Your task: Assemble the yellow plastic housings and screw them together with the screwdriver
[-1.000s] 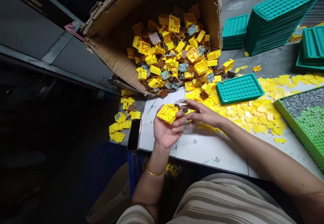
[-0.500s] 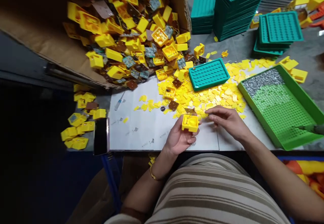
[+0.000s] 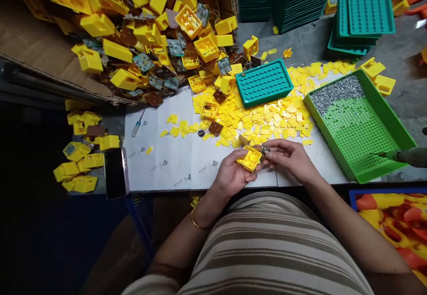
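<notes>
My left hand is closed around a small yellow plastic housing, tilted so its hollow inside with a round seat shows. Pinched between thumb and fingertips of my right hand is a small round dark speaker, close beside the housing's right edge. A brown circuit board sticks up just behind the housing. Beyond both hands spreads a layer of flat yellow plastic pieces. Another brown board and a round black part lie to the left of these pieces.
A cardboard box spills yellow housings and boards at left. A teal tray rests on the pieces. The green tray at right holds screws, with a screwdriver tip above it. A phone lies at the left edge.
My right hand has come left to the housing, bringing the speaker into clear sight. My left hand has tilted the housing. The whole view has shifted.
</notes>
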